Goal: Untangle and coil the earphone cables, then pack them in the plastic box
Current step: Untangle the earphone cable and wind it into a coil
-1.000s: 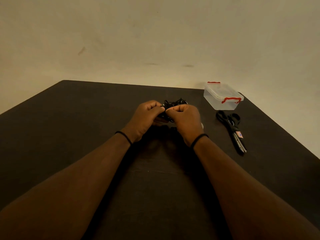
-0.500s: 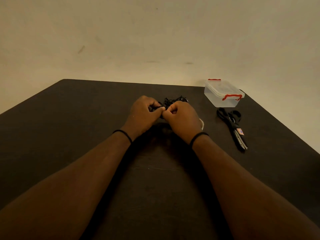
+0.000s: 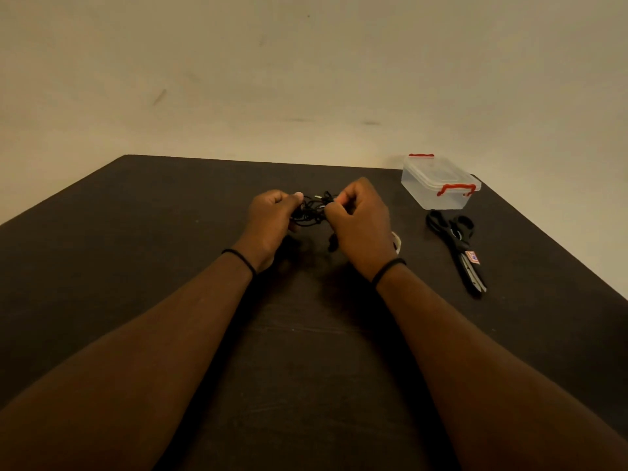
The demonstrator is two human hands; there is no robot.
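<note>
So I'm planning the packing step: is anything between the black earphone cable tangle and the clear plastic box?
On the dark table, nothing lies between the black earphone cable tangle, held by the left hand and right hand, and the clear plastic box. But its lid is on, with a red clasp down. Black scissors lie nearer than the box.

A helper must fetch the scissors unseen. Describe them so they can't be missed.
Start at the dark table and go to its far right corner, where a clear plastic box with red clips stands. The scissors lie just in front of it, closed, all black with a small red-and-white label near the blades.
</note>
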